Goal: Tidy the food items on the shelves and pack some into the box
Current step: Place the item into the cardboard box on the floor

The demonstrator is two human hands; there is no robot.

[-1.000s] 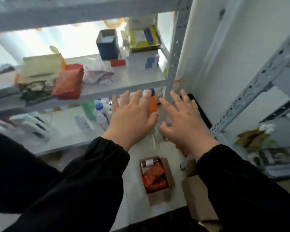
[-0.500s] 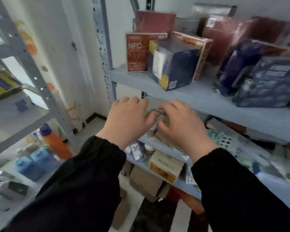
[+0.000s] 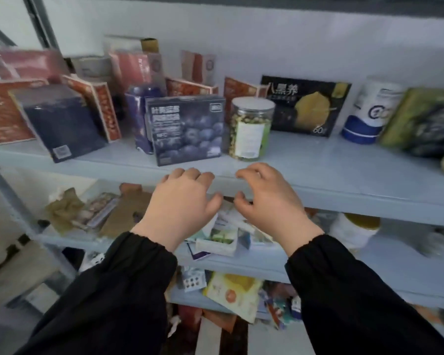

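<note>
Both my hands hover side by side before the front edge of the grey-blue shelf [image 3: 344, 175]. My left hand [image 3: 182, 201] and my right hand [image 3: 269, 201] have loosely curled fingers and hold nothing. Just behind them on that shelf stand a blueberry box [image 3: 185, 129] and a clear jar [image 3: 250, 128] with a silver lid. A dark blue box [image 3: 62, 121] and red boxes [image 3: 8, 111] stand to the left. To the right are a black box with a yellow leaf [image 3: 305, 106], a white and blue can [image 3: 369, 114] and a green package [image 3: 420, 121].
The shelf below holds loose small packets [image 3: 223, 234], brown cardboard pieces [image 3: 123, 213] and a white jar with a gold lid [image 3: 354, 229]. A yellow and white packet [image 3: 231, 290] lies on the lowest shelf. A metal upright [image 3: 10, 201] stands at the left.
The view has swung right from the other rack and floor box to this shelf. My hands, spread flat a second ago, now have curled fingers and are slightly apart.
</note>
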